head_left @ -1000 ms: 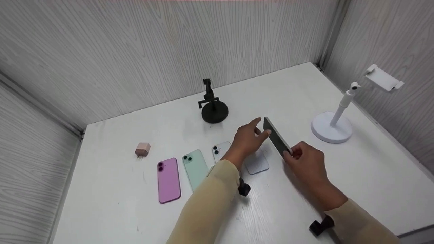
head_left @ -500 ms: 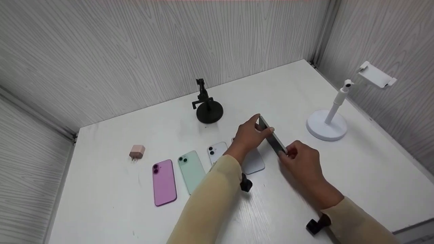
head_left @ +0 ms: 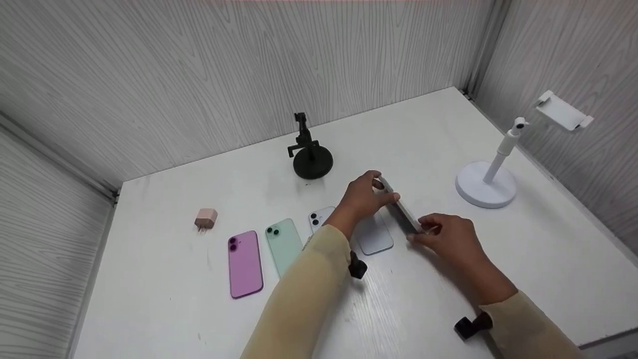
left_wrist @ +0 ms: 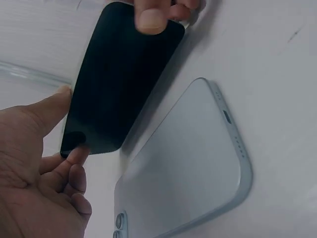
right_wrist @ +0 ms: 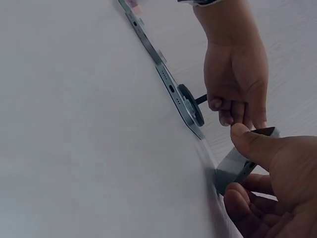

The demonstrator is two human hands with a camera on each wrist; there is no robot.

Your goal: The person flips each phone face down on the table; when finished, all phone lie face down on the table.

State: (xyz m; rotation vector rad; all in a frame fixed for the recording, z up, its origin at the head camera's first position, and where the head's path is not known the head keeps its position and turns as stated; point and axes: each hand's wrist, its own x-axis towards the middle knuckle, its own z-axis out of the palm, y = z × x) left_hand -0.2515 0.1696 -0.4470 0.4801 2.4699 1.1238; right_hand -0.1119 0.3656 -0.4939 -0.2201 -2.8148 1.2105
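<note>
**A:** The fingers (left_wrist: 151, 17) of the right hand (head_left: 448, 239) pinch the near end of a dark phone (head_left: 401, 209), thumb on the glass. The left hand (head_left: 366, 197) grips the far end, fingers curled round the edge. Between them the dark phone hangs tilted, just above the desk (head_left: 448, 129).

**B:** What lies underneath it?

**A:** A pale blue phone (left_wrist: 193, 168) lies face-down directly below and slightly left, very near the dark phone's lower edge. Further left on the desk lie a green phone (head_left: 284, 244) and a purple phone (head_left: 245, 263), then a small pink charger (head_left: 206, 218).

**B:** So where is the risk?

**A:** Both grips are at the ends only, on smooth glass. I judge that if either pinch loosens, the dark phone could drop edge-first onto the pale blue phone or scrape it. Thumb pressure may also smear the screen.

**B:** Anything further out?

**A:** A black stand (head_left: 311, 159) stands behind the hands and a white stand (head_left: 486, 184) to the right, both well apart, so a collision seems unlikely.
</note>
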